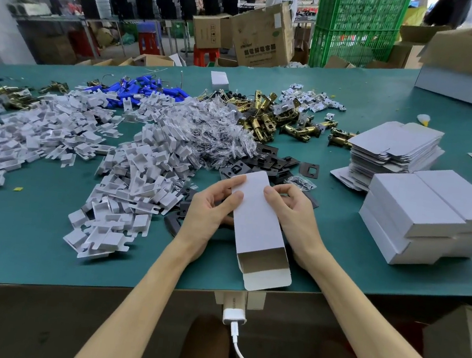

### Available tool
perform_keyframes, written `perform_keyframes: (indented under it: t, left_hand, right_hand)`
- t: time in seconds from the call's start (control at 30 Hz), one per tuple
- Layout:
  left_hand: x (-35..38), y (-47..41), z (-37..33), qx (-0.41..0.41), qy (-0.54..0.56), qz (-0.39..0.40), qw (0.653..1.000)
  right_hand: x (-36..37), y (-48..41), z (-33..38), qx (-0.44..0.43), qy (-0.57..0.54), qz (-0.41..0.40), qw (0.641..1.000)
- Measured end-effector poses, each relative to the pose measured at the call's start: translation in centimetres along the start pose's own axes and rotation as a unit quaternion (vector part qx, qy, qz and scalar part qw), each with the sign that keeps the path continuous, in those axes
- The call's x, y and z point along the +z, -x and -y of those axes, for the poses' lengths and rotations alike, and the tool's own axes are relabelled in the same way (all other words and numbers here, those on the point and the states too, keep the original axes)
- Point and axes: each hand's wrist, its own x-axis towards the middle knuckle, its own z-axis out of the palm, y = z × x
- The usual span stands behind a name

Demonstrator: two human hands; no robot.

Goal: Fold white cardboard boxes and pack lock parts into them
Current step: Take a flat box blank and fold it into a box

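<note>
Two bare hands work one white box [256,219] at the near edge of a green table [30,243]; we place everything relative to that box.

- **Well to its left:** heaps of white inserts [57,135], w/ blue parts [139,88] beyond them.
- **Up-left of the box:** clear screw bags [214,129].
- **Behind it:** brass latches [268,117], w/ black strike plates [272,162] just past its far end.
- **Left hand [211,205]:** grips the box's left edge near the far end, fingertips curled onto the top panel.
- **The box:** a squared tube lying lengthwise away from us. The far flap sticks out flat. The near end is open, its tuck flap reaching out over the table edge.
- **Right hand [292,211]:** pinches the right edge opposite, thumb on top & other fingers curled. We can't tell what they touch underneath.
- **Right of the box:** a stack of flat blanks [394,149] farther back, finished boxes [430,218] nearer.

Our read is that the step in hand is closing the far end. To do it well, we'd:

1. Squeeze both sides evenly so the tube sits square.
2. Fold any side tabs in first.
3. Crease the far flap along its score & tuck it in fully.
4. Leave the near end open for the parts.

The risk is that uneven pressure skews the tube and the flap jams.
</note>
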Motion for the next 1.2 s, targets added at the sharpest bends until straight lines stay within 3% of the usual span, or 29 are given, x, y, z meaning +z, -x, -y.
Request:
perform_keyframes:
  t: [0.5,1.2]
  left_hand:
    - [-0.14,-0.07,-0.14,-0.030,0.064,0.001,0.997]
    - [-0.13,0.01,-0.11,-0.047,0.013,0.002,0.999]
  right_hand:
    - [-0.19,0.02,-0.08,-0.019,-0.019,0.030,0.999]
    - [-0.29,-0.11,-0.09,-0.012,-0.030,0.023,0.999]
